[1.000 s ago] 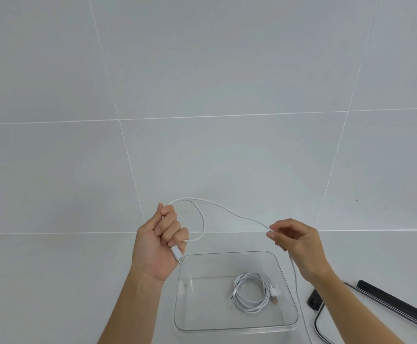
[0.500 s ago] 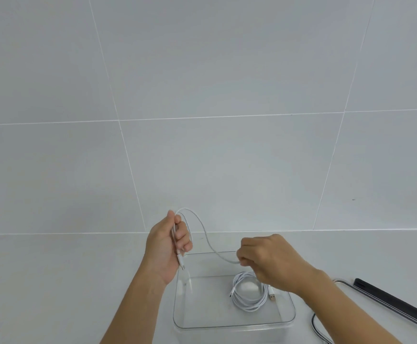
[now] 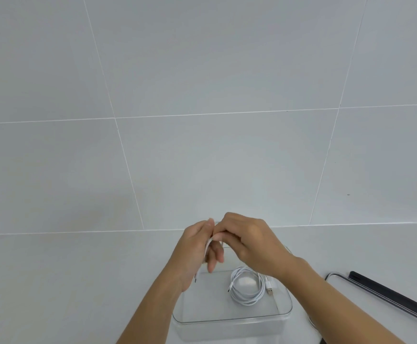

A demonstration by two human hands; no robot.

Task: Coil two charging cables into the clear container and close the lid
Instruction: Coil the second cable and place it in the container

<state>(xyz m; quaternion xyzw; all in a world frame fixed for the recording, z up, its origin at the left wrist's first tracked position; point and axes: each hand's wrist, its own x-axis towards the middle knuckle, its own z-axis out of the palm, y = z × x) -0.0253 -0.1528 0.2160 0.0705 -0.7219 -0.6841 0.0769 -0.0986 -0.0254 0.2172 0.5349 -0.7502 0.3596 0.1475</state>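
A clear rectangular container stands open on the white counter near the bottom middle. One white cable lies coiled inside it, its USB plug pointing right. Above the container's far left corner my left hand grips a second white cable, whose small plug hangs below the palm. My right hand is pressed against the left one and pinches the same cable at the fingertips. Most of this cable is hidden between the hands.
The lid, clear with a black edge strip, lies flat on the counter right of the container. A white tiled wall rises behind the counter. Bare counter stretches to the left.
My right hand has travelled left and up from over the container until it meets my left hand. The loose loop of cable between them has closed up into the hands.
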